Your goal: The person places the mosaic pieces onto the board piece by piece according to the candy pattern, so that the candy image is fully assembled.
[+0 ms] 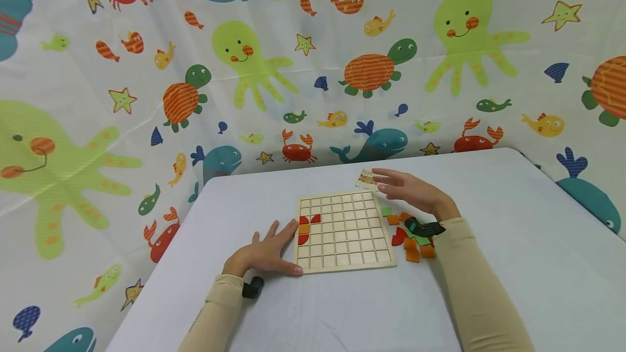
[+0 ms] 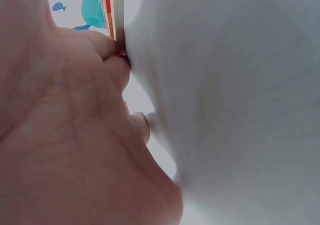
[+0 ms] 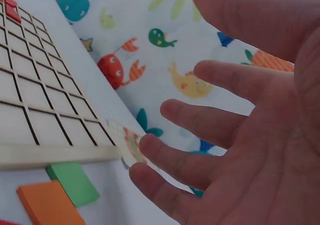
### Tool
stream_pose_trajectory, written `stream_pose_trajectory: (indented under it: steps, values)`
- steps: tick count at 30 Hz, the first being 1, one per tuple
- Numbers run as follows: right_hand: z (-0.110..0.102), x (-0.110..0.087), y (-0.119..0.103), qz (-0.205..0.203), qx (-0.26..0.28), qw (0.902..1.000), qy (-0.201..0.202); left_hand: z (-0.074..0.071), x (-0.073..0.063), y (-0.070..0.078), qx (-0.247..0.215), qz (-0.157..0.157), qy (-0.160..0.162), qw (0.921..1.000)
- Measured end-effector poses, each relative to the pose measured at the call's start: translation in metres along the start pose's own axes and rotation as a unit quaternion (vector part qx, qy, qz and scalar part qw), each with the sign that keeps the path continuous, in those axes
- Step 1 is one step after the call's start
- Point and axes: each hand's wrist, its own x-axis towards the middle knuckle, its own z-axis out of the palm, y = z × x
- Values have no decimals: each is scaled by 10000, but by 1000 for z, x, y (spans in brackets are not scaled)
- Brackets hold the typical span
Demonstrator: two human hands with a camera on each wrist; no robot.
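A wooden grid board [image 1: 347, 232] lies on the table, with red curved pieces [image 1: 303, 239] and an orange square [image 1: 304, 228] set in cells along its left side. My left hand [image 1: 264, 257] rests at the board's left edge, fingers spread and thumb by the near-left corner. Beyond the far-right corner lies a small patterned card [image 1: 365, 179]. Over its right side hovers my right hand [image 1: 411, 189], fingers extended and apart; the right wrist view shows the palm holding nothing, with the card [image 3: 131, 142] behind the fingertips.
Loose orange squares [image 1: 412, 254], red curved pieces [image 1: 398, 237] and green pieces [image 1: 386, 211] lie right of the board, partly under my right wrist. A sea-animal patterned cloth [image 1: 313, 86] hangs behind the white table [image 1: 352, 308].
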Motion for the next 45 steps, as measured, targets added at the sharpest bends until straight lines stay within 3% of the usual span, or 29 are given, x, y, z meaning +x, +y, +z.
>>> stream_pose_trajectory:
  steps: [13,26,33,37,45]
  values:
    - [-13,-11,15,605,-728,9954,127,1,2,-2,63,9,-13,10000]
    - [-2,-3,22,1036,-1637,9810,92,2,4,-4,66,-17,-42,10000]
    - [4,1,21,827,-1913,9780,43,0,4,-3,58,8,-54,10000]
    - [4,1,23,745,-2003,9769,84,0,4,-3,47,3,-62,10000]
    - [3,-1,26,889,-1589,9827,344,1,4,-3,45,6,-31,10000]
